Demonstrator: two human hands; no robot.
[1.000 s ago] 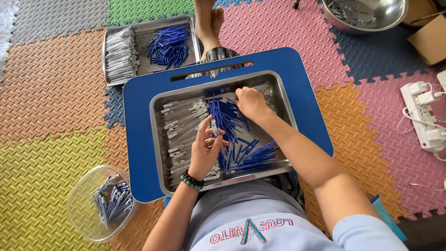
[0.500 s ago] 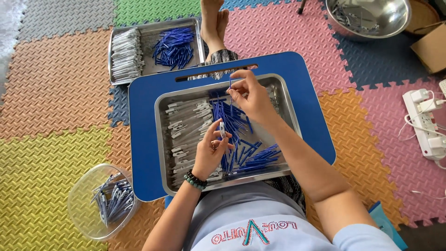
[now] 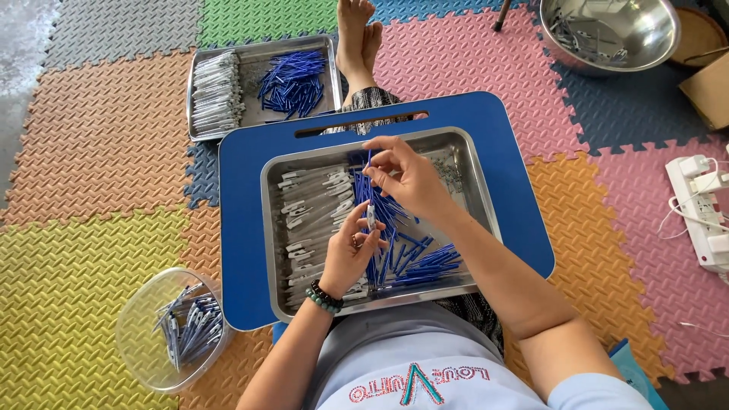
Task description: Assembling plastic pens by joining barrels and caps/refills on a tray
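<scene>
Assembly step: left hand (image 3: 351,254) pinches a grey pen barrel (image 3: 371,215) upright over the steel tray (image 3: 480,196); right hand (image 3: 402,173), grip clenched on a blue refill (image 3: 370,161), poised above; next, by judgement, tip must meet the barrel's mouth squarely.

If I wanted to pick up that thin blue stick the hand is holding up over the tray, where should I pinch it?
Pinch the thin blue stick near its upper end, coming from above, as the right hand does with its fingers. It stands nearly upright, and its lower end points down toward the clear barrel in the left hand, so gripping high probably keeps that tip free.
</scene>
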